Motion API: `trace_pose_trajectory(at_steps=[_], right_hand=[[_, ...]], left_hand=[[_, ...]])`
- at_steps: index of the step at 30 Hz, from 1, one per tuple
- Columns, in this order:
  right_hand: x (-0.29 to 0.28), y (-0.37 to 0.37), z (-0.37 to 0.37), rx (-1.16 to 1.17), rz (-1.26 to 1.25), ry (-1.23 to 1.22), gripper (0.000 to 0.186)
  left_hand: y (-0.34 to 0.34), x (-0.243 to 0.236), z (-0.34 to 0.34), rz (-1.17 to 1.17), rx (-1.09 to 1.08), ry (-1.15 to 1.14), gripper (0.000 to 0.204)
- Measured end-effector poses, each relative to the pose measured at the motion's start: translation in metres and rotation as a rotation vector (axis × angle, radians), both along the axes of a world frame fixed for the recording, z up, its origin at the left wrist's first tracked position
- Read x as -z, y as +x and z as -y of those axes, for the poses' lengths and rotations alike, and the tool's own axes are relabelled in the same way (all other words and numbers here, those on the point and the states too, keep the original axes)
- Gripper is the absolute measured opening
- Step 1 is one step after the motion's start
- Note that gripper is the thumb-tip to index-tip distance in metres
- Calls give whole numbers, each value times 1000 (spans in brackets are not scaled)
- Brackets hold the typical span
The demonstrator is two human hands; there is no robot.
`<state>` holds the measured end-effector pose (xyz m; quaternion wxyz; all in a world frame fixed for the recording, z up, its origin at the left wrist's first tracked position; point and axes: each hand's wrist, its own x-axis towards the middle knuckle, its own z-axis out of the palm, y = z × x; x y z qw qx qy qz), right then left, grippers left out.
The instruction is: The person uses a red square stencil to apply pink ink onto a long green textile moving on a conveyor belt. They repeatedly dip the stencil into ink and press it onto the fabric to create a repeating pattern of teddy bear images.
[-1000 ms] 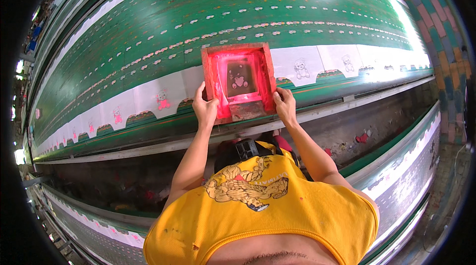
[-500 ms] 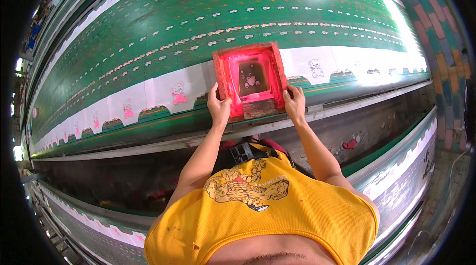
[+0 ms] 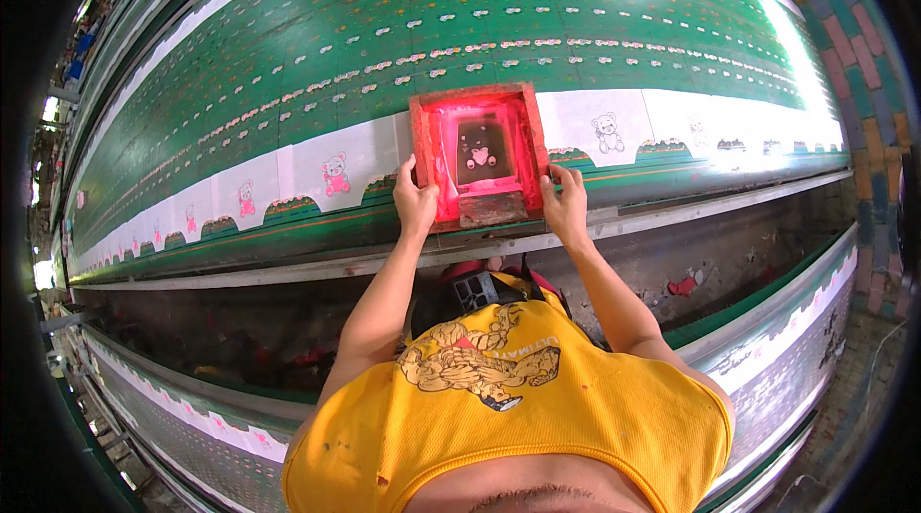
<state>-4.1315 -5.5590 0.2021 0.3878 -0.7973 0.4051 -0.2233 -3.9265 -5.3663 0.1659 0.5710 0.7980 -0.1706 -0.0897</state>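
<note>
A screen printing frame (image 3: pixel 534 134), its wooden sides stained red, lies over the strip of white pieces at the near edge of the long green table. Inside it, pink ink surrounds a dark mesh window (image 3: pixel 477 154) with a small pink motif. A stained flat block (image 3: pixel 492 210), perhaps a squeegee, lies across its near end. My left hand (image 3: pixel 416 204) grips the near left side of the frame, thumb on top. On the near right side, my right hand (image 3: pixel 566 203) holds it the same way. The piece under the frame is hidden.
White pieces left of the frame bear pink-filled bears (image 3: pixel 335 174); those on the right bear outline bears (image 3: pixel 605 132). Rows of small prints cover the green table (image 3: pixel 384 72). A pale rail (image 3: pixel 317 273) runs along its near edge. Another printing table (image 3: pixel 767 345) stands behind me.
The view has shifted slightly, and the frame now sits a little straighter. Both hands keep their hold on its sides.
</note>
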Motion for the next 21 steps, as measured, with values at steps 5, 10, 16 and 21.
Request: trace_pose_trajectory(at_steps=[5, 10, 16, 21], right_hand=[[-38, 3, -30, -467, 75, -280, 45], [-36, 15, -37, -697, -114, -457, 43], [-19, 33, -37, -600, -61, -478, 33], [-21, 25, -39, -649, 27, -502, 32]], left_hand=[[1, 5, 0, 26, -3, 58, 60], [1, 7, 1, 121, 4, 101, 59], [0, 6, 1, 111, -2, 110, 57], [1, 7, -1, 112, -1, 98, 57]])
